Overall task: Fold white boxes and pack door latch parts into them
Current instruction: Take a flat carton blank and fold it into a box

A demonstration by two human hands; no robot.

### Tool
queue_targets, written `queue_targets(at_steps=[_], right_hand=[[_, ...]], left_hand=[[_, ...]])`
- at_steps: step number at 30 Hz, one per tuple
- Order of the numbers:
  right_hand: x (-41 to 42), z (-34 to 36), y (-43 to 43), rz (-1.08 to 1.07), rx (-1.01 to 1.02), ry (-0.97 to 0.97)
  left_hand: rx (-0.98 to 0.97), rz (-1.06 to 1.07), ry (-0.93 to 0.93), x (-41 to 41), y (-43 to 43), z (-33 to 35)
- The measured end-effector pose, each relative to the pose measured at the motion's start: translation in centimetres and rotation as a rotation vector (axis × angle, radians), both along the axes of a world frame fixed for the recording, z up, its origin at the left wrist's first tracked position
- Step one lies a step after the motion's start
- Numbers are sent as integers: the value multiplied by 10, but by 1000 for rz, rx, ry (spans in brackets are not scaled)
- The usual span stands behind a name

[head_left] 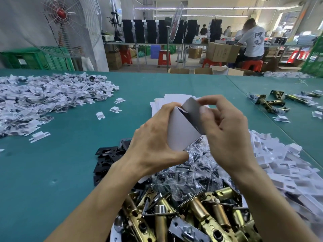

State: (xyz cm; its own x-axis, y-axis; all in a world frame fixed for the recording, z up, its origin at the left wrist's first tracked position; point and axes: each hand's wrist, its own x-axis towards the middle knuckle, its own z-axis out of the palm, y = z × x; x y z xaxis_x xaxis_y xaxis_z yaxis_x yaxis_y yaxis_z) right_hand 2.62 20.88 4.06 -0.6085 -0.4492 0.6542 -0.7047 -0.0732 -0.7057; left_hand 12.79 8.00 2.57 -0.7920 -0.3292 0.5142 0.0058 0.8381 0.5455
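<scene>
Above the latch parts (201, 215) heaped nearest me, my left hand (157, 142) grips the half-folded white box (181, 131) mid-air, fingers curled round it; my right hand (227, 133) pinches its top flap (192, 106). Crease squarely, I'd say, above the flat blanks (167, 99).

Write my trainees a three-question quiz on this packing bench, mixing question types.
1. True or false: the left hand and right hand both hold the half-folded white box.
2. The black strike plates lie: A) left of the left hand; B) right of the right hand; C) inside the box.
3. Fill in: the pile nearest the camera holds brass ____.
Key: 1 true; 2 A; 3 latch bolts.
</scene>
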Motion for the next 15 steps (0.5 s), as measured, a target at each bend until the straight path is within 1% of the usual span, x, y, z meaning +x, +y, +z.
queue_targets(at_steps=[1, 3, 6, 9, 11, 12, 15], right_hand=[[-4, 0, 2, -47, -17, 5], [-11, 0, 5, -65, -36, -3], [-10, -1, 5, -46, -38, 36], [-7, -3, 2, -14, -109, 44], [-8, -6, 0, -7, -108, 47], [-8, -5, 0, 20, -93, 42], [-4, -1, 2, 189, -15, -30]], left_hand=[[1, -1, -2, 0, 1, 0], [4, -4, -4, -1, 4, 0], [-9, -8, -2, -2, 4, 0], [-21, -10, -1, -1, 4, 1], [-12, -8, -3, 0, 5, 2], [-7, -3, -2, 0, 5, 2], [17, 9, 18, 0, 5, 3]])
